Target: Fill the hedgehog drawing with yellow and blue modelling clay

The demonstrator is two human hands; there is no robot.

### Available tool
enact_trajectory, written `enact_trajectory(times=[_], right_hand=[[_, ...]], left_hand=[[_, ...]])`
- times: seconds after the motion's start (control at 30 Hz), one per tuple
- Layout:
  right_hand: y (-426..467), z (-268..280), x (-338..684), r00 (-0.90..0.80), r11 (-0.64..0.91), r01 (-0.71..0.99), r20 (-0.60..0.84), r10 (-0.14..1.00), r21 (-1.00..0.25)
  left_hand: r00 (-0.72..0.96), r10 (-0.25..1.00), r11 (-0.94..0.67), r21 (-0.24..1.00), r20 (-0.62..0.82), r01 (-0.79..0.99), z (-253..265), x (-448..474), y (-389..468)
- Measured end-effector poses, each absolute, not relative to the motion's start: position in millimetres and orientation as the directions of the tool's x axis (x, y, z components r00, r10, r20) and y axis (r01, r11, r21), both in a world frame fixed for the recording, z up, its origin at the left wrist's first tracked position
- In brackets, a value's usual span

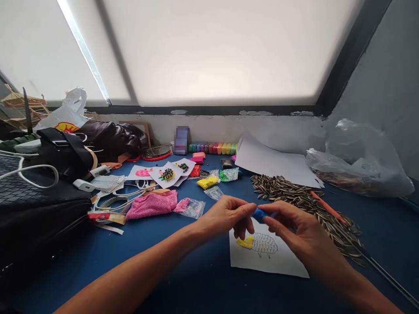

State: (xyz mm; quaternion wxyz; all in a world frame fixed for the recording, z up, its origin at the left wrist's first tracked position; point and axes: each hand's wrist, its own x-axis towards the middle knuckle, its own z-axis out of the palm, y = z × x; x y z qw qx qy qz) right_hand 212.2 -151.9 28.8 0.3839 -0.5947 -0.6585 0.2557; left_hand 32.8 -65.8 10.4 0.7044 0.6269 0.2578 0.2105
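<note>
Drawing sheet (258, 260): on table (196, 279), before you. Lump (259, 215): between your left hand (227, 214) and right hand (296, 223). Seeds (278, 187): behind sheet, to right. Paper (275, 161): behind seeds. Plastic bag (360, 163): right of paper. Cloth (152, 205): left of your left hand. Cards (177, 172): behind cloth. Handbag (39, 226): far left. Clay row (214, 148): at back, near wall (222, 128).

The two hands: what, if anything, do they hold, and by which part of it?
A small blue lump: the left hand pinches its left end, the right hand its right side.
</note>
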Motion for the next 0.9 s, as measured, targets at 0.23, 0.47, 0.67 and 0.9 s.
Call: enact_trajectory(times=[0.23,0.47,0.67,0.9], right_hand=[[-144,25,228,0.19,-0.004,0.629,0.149,0.97,-0.777],[-143,26,233,0.255,-0.053,0.648,0.151,0.955,-0.76],[-141,30,232,0.267,-0.121,0.45,0.004,0.964,-0.885],[-140,32,226,0.203,-0.206,0.061,-0.19,0.961,-0.977]], left_hand=[[0.55,0.833,-0.298,0.884,0.056,0.361,15,20,-38],[0.545,0.83,-0.485,0.63,0.114,0.607,21,-1,-25],[0.592,0.804,-0.544,0.469,0.054,0.696,9,-4,-24],[0.546,0.824,-0.524,0.567,0.15,0.635,2,1,-18]])
